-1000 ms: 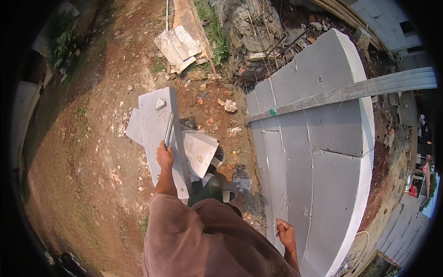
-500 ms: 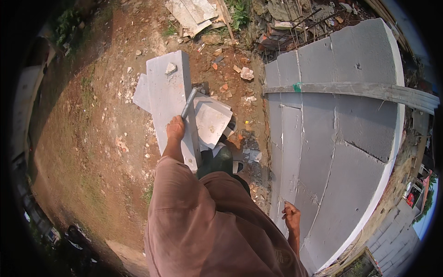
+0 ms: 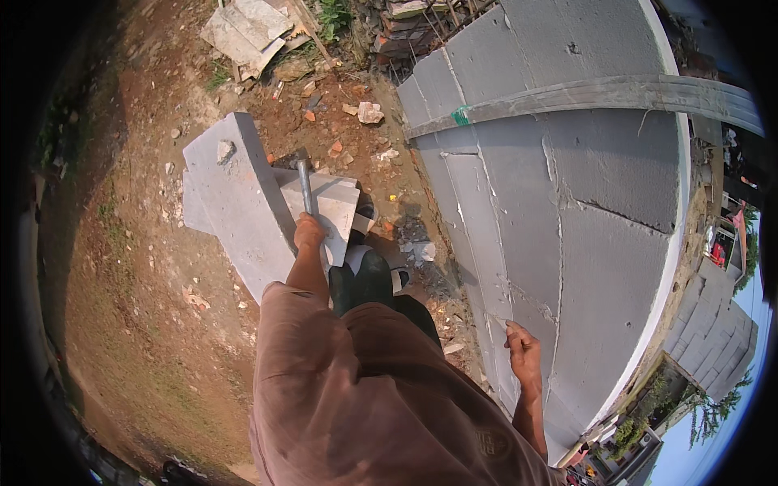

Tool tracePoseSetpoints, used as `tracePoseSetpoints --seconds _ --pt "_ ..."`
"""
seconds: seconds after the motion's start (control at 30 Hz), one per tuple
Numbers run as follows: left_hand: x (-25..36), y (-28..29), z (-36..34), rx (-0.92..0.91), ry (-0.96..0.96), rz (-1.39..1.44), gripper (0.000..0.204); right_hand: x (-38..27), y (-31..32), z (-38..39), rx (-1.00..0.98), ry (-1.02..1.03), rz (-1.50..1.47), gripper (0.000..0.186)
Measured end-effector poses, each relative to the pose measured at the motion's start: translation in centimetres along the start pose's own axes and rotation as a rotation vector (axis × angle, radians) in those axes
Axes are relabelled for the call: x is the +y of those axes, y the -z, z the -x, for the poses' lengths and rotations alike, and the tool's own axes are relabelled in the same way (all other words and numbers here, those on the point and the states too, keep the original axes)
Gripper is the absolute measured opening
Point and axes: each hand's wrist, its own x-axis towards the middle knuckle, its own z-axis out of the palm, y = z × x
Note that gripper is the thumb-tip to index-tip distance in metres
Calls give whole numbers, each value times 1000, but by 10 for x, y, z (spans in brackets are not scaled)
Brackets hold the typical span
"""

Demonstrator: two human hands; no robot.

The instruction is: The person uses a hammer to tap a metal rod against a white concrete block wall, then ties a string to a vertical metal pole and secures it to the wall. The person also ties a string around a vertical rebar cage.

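Observation:
My left hand [image 3: 309, 230] is closed round a grey metal tool [image 3: 306, 186] with a long cylindrical handle; it is over pale sheets [image 3: 332, 206] beside a long light-grey block [image 3: 243, 211], which has a small stone [image 3: 225, 150] on it. My right hand [image 3: 520, 345] is at the lower right against the backdrop of a grey block wall [image 3: 600, 300], fingers pinched on something thin that I cannot make out. Whether it touches the wall I cannot tell.
A long grey board [image 3: 583, 97] crosses the wall. Rubble [image 3: 369, 113] lies on the dirt ground [image 3: 138, 267]. Broken boards [image 3: 243, 32] lie at the top, beside bricks and bent rods [image 3: 405, 40]. My legs and feet [image 3: 373, 283] are between the sheets and the wall.
The view has shifted and turned. My left hand still grips the tool, which points more upright and lies farther over the sheets. My right hand has risen in the picture.

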Motion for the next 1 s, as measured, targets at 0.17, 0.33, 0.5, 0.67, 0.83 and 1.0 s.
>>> tracePoseSetpoints --seconds 0.17,0.33,0.5,0.67,0.83,1.0 --pt "-26 -9 1 -111 39 -171 33 -68 26 21 104 152 89 31" --pt "10 4 24 245 -467 77 41 -130 52 35 100 317 243 26" --pt "149 152 240 -145 -1237 750 35 -192 74 47 21 649 485 24" --pt "184 208 379 -681 -1517 668 32 -243 103 77 56 724 732 18" --pt "197 211 427 -606 -1602 734 25 -266 149 116 151 727 998 18" --pt "226 198 472 -517 -1673 929 23 -247 198 123 685 1144 902 20"
